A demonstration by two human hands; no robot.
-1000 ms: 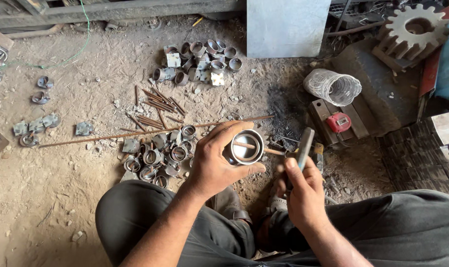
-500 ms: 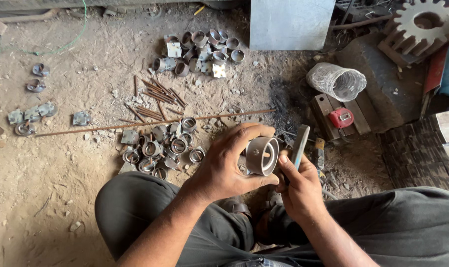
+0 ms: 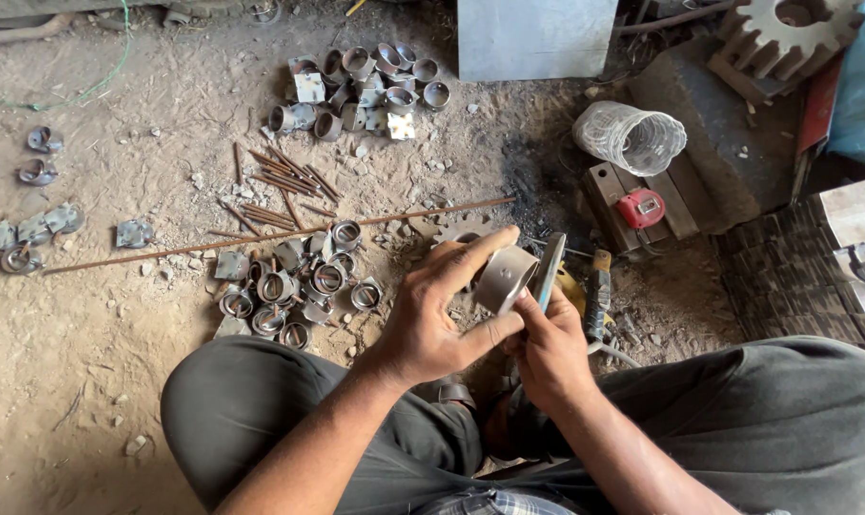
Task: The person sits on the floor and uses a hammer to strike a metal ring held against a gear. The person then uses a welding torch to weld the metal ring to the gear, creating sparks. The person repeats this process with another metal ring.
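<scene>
head view, centre of the frame: two hands working one short metal ring over the lap.
left hand (image 3: 430,319) has the metal ring (image 3: 505,278) pinched, thumb under it, forefinger stretched over the top, ring tilted on edge. right hand (image 3: 549,348) sits just beside it, fingers closed round a flat metal file (image 3: 549,270) that stands upright against the ring's right side, touching it. left of the hands, a heap of similar rings on square plates (image 3: 294,286) lies on the dirt floor (image 3: 99,334); a second heap (image 3: 361,86) sits at upper centre. thin rusty rods (image 3: 280,186) lie between the two heaps, and one long rod (image 3: 261,236) runs across the floor. upper right: a wire mesh cylinder (image 3: 629,136), a small red tool (image 3: 641,207) on wooden blocks, and a big gear wheel (image 3: 785,33) in the corner.
</scene>
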